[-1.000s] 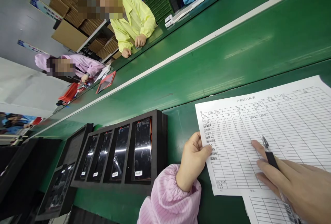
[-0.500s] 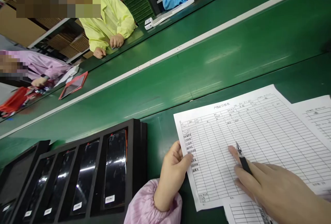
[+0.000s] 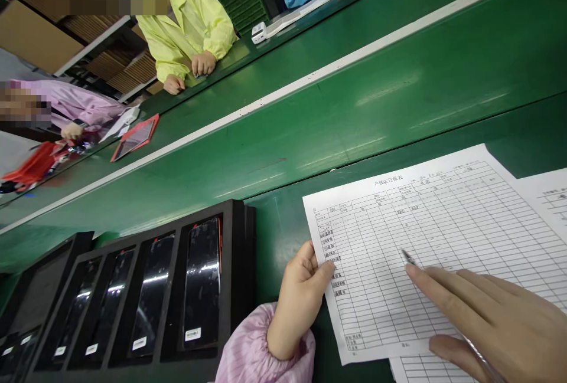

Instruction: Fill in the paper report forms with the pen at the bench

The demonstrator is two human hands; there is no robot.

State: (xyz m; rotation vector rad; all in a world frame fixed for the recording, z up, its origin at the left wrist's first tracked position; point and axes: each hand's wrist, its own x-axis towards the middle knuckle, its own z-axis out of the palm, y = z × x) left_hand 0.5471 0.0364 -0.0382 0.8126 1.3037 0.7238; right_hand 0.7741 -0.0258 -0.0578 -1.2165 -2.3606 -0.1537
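Observation:
A printed form sheet [image 3: 443, 241] with a grid of lines lies on the green bench in front of me. My left hand [image 3: 301, 300], in a pink sleeve, pinches the sheet's left edge between thumb and fingers. My right hand [image 3: 491, 324] rests on the sheet at the lower right and holds a pen [image 3: 408, 258], whose tip touches the grid near the sheet's middle. Most of the pen is hidden under my fingers.
A black tray [image 3: 234, 277] of dark phone screens stands left of the sheet, with more trays beyond it. More sheets [image 3: 549, 194] lie under and right of the form. Across the green conveyor [image 3: 354, 94] sit people in yellow [image 3: 190, 23], pink and blue coats.
The view has swung a little. My right hand has turned flatter over the pen, so less of the pen shows. My left hand keeps its grip on the sheet's edge.

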